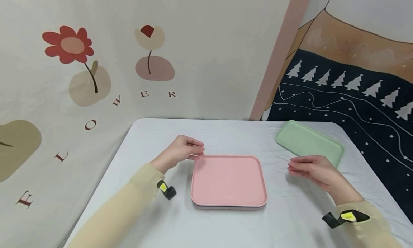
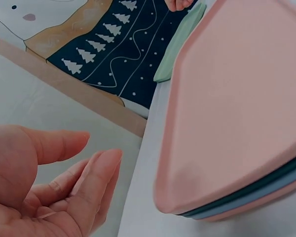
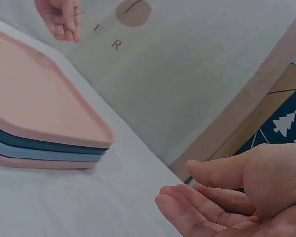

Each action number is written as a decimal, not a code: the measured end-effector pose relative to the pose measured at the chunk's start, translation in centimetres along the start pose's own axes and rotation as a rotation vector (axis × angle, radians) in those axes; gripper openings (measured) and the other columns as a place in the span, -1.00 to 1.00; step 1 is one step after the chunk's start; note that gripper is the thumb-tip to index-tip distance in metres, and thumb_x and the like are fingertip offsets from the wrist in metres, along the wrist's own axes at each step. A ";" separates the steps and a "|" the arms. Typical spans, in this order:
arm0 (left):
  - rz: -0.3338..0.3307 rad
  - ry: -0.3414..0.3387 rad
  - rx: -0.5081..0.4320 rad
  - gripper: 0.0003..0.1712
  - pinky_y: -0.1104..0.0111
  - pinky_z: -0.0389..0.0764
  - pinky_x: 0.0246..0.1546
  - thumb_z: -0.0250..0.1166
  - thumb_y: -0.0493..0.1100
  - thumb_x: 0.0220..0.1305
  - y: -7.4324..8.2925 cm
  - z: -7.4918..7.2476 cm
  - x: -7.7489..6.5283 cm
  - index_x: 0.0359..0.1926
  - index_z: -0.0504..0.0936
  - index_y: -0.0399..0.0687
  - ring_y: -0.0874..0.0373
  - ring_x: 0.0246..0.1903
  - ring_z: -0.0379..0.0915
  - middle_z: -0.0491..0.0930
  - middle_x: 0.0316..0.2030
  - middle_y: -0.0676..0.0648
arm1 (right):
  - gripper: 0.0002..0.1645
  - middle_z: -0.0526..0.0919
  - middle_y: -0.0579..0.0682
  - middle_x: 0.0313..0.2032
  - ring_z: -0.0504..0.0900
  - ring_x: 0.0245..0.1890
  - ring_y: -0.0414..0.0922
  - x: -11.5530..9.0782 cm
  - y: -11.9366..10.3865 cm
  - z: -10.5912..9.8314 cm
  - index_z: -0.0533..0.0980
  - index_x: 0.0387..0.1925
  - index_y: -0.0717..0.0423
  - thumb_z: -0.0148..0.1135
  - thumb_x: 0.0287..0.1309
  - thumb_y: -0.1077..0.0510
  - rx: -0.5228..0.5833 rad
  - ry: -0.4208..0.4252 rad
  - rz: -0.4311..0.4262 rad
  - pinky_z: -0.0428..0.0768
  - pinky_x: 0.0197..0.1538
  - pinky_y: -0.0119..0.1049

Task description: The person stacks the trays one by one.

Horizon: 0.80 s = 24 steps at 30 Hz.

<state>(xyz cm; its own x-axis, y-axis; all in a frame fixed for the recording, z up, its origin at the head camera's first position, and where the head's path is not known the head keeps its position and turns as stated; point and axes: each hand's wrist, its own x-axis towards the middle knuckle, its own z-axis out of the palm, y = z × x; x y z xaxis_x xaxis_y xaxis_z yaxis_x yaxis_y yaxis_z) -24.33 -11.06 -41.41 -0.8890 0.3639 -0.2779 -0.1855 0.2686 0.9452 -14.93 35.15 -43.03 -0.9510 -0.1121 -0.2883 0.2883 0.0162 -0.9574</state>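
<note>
A stack of trays stands on the white-covered table, with a pink tray (image 1: 229, 181) on top. Below it the wrist views show a dark green tray (image 3: 44, 143), a blue tray (image 3: 49, 154) and another pink tray (image 3: 44, 162). My left hand (image 1: 180, 151) hovers by the stack's far left corner, fingers loosely bent and apart from the tray in the left wrist view (image 2: 64, 182). My right hand (image 1: 317, 171) is raised to the right of the stack, holding nothing, in front of a light green tray (image 1: 308, 138) that it partly hides.
The white-covered table (image 1: 226, 136) meets a pale wall hanging (image 1: 209, 61) printed with flowers and letters. A dark cloth with white trees (image 1: 342, 93) hangs at the right. Each sleeve carries a black wrist strap (image 1: 353, 216).
</note>
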 end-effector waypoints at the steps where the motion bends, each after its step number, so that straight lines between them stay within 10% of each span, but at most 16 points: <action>1: 0.004 -0.002 0.001 -0.65 0.18 0.79 -0.03 0.34 -0.38 0.44 0.3 0.0 0.2 0.17 0.62 -0.49 -0.09 0.01 0.72 0.66 0.11 -0.40 | -0.69 0.77 0.11 -0.11 0.81 -0.12 -0.06 0.0 0.0 -0.3 0.58 0.10 0.49 0.31 0.37 0.44 0.012 -0.005 -0.007 0.76 0.05 -0.10; 10: 0.026 -0.029 0.026 -0.64 0.20 0.78 -0.01 0.36 -0.35 0.44 2.0 0.3 2.5 0.19 0.64 -0.45 -0.09 0.02 0.72 0.72 0.06 -0.29 | -0.79 0.78 0.09 -0.13 0.80 -0.09 -0.06 -0.4 -0.3 -2.5 0.69 -0.11 0.15 0.27 0.40 0.45 0.092 0.003 -0.007 0.76 0.07 -0.15; 24: 0.018 -0.104 0.033 -0.64 0.16 0.76 0.05 0.44 -0.28 0.39 4.2 2.1 6.1 0.13 0.69 -0.38 -0.03 0.00 0.73 0.73 0.02 -0.27 | -0.74 0.78 0.14 -0.13 0.81 -0.10 -0.01 -0.7 -0.4 -5.7 0.68 -0.12 0.19 0.18 0.42 0.52 0.201 0.021 0.002 0.77 0.04 -0.16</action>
<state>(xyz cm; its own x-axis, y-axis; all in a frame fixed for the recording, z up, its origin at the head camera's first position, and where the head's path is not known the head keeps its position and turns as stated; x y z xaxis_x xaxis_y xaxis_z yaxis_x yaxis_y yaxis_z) -29.68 -5.85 -39.46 -0.8437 0.4588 -0.2788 -0.1544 0.2899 0.9445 -14.99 40.85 -42.58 -0.9519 -0.0919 -0.2924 0.3048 -0.1822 -0.9348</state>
